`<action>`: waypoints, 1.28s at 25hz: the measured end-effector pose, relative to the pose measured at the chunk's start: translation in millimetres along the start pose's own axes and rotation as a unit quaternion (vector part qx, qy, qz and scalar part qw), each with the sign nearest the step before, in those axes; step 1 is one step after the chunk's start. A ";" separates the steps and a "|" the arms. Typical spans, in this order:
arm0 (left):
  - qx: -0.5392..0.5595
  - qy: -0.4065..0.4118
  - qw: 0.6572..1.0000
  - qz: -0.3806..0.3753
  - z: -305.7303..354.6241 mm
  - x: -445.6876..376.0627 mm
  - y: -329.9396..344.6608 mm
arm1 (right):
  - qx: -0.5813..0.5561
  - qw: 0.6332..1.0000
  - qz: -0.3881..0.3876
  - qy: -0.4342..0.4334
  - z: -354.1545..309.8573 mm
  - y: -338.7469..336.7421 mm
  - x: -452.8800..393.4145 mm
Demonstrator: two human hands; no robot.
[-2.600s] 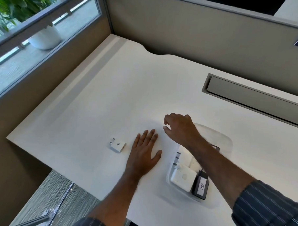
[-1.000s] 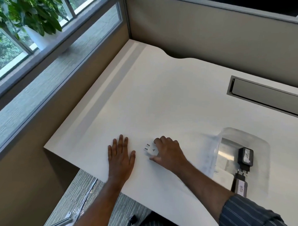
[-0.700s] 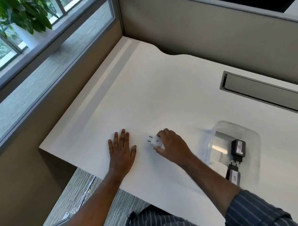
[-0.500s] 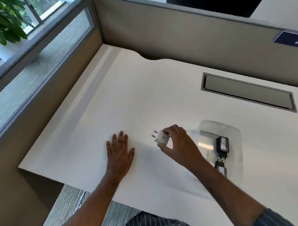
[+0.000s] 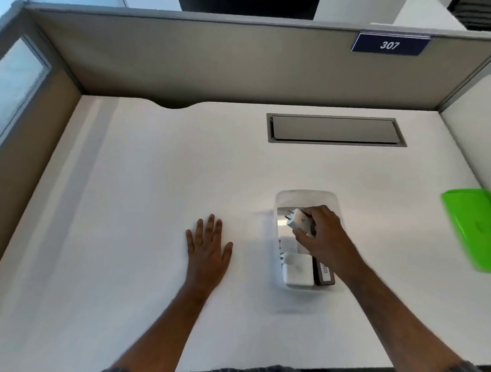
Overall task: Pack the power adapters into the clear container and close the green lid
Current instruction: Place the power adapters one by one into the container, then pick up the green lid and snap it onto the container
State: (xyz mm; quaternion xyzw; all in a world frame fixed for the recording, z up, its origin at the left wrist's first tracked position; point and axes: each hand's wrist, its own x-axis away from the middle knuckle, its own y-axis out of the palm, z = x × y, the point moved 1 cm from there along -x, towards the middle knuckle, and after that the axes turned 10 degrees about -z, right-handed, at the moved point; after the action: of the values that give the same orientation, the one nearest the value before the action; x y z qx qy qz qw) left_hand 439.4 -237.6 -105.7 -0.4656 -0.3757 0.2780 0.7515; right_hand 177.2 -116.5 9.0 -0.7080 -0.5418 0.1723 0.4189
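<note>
My right hand (image 5: 323, 240) holds a small white power adapter (image 5: 299, 222), prongs pointing left, over the far half of the clear container (image 5: 305, 195). Inside the container lie a larger white square adapter (image 5: 297, 269) and a dark adapter with a label (image 5: 325, 272), both at the near end; other pieces beneath my hand are partly hidden. My left hand (image 5: 208, 249) rests flat on the white desk (image 5: 154, 182), fingers spread, left of the container. The green lid (image 5: 474, 226) lies on the desk at the far right, blurred.
A grey cable hatch (image 5: 335, 130) is set into the desk behind the container. Beige partition walls (image 5: 188, 56) enclose the desk at the back and both sides, with a "307" sign (image 5: 389, 45) at the top right.
My right hand picked the small white adapter off the desk beside my left hand and carried it right, over the container. The camera swung right, bringing the green lid into view.
</note>
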 end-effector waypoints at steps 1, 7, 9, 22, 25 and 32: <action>0.000 0.004 1.000 -0.004 7.0 -2.8 1.7 | 0.018 0.999 -0.024 0.017 8.9 1.1 -3.3; 0.008 -0.006 1.000 0.004 23.3 -10.2 8.0 | 0.096 0.987 -0.121 0.037 27.4 12.6 -31.8; 0.007 -0.005 1.000 0.003 20.6 -10.6 8.3 | 0.111 0.984 -0.135 0.032 29.1 16.8 -38.5; 0.084 -0.065 0.993 -0.043 42.0 -3.8 -6.4 | 0.092 0.977 -0.192 -0.004 42.2 22.1 -43.1; 0.146 -0.064 0.987 -0.012 52.0 -0.5 -19.7 | 0.076 0.978 -0.188 -0.038 39.3 9.6 -33.4; 0.192 -0.038 0.975 0.108 113.1 4.3 -50.5 | 0.083 0.982 -0.040 -0.165 59.6 -53.5 6.8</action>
State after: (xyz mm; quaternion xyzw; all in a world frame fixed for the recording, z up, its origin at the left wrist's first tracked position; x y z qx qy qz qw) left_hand 352.1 -199.6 -26.4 -0.3397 -0.2913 0.4416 0.7776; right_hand 104.6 -82.8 17.0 -0.6105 -0.6148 0.3145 0.3878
